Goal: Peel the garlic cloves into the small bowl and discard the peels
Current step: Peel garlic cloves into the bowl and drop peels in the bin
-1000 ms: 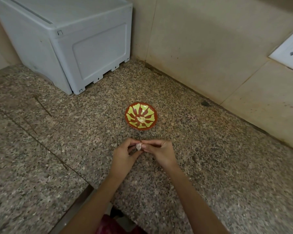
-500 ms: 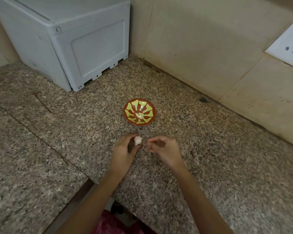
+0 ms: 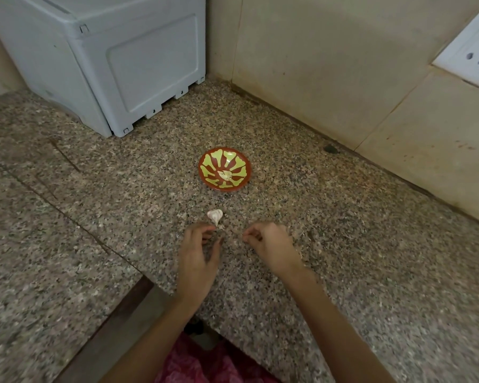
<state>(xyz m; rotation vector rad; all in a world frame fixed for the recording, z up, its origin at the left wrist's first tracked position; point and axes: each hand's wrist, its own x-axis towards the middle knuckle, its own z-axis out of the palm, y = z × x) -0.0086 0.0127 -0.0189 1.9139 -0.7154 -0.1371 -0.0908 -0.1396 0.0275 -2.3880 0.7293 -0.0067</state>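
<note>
The garlic (image 3: 215, 216) lies on the granite counter (image 3: 94, 217) between the small bowl (image 3: 241, 164) and the hands; its long axis runs from the bowl towards the person, with the fat rounded end towards the bowl and the thin pointed tip towards the left hand (image 3: 197, 255); its skin is papery, white with faint purple streaks. The bowl is round, shallow and glossy, red-brown with yellow-green petal shapes; a pale peeled clove (image 3: 226, 174) rests at its centre. The counter is speckled and polished. The left hand hovers palm down with its fingers loosely curled and nothing grasped; its fingertips sit just beside the garlic's tip, and contact is unclear. The right hand (image 3: 271, 250) is apart to the side, fingers curled, thumb and forefinger drawn together; whether they pinch a scrap of peel cannot be told.
</note>
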